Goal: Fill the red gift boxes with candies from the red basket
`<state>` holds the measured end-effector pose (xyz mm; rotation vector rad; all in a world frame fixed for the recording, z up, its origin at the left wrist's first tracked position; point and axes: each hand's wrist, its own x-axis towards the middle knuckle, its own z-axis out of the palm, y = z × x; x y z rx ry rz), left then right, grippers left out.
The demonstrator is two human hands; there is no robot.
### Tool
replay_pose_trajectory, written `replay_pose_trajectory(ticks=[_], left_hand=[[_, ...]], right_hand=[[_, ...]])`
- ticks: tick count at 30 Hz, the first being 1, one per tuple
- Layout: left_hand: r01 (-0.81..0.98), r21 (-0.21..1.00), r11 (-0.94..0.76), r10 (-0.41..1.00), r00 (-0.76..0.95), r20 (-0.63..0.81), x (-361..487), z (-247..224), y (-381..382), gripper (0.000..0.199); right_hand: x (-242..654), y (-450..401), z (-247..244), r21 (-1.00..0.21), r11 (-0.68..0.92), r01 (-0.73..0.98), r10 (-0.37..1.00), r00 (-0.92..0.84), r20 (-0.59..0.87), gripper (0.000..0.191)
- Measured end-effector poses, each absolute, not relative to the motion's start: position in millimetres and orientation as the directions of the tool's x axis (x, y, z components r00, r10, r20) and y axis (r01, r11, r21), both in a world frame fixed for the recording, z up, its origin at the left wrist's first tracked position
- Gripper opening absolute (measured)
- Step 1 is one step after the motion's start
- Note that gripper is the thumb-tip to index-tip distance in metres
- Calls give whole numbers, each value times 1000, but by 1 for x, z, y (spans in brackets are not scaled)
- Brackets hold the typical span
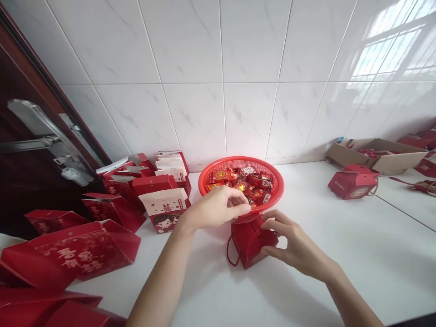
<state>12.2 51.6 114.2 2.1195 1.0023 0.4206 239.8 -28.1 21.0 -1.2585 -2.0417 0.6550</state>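
Loosely spanning deep-red, cord-looped box [248,244] with half-open right hand [293,243], cannot tell if gripping; likewise with curled left hand [218,206]; on white tabletop [306,218], near grey-veined tiles [250,118]

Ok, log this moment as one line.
left hand: over front rim of red basket, hold unclear | right hand: at red box in front of basket | basket: holds wrapped candies | cardboard box: right side

Red corded box [250,245], wrapped candies [256,182] in basket [279,190]

White tabletop [374,245], red basket [279,187], red boxes [254,247], cardboard carton [400,163]
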Motion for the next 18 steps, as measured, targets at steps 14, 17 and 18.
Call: replay_pose_trajectory(ticks=[14,17,18], left_hand=[[604,678,-419,820,572,-2,-4,121,51,31],[614,673,-412,823,568,-14,-5,123,51,30],[623,667,-409,826,564,-20,-6,123,50,31]], right_hand=[[371,-11,36,-599,130,790,940,95,328,21],[404,7,32,-535,-99,839,870,334,363,5],[414,13,30,-493,-162,855,841,381,384,4]])
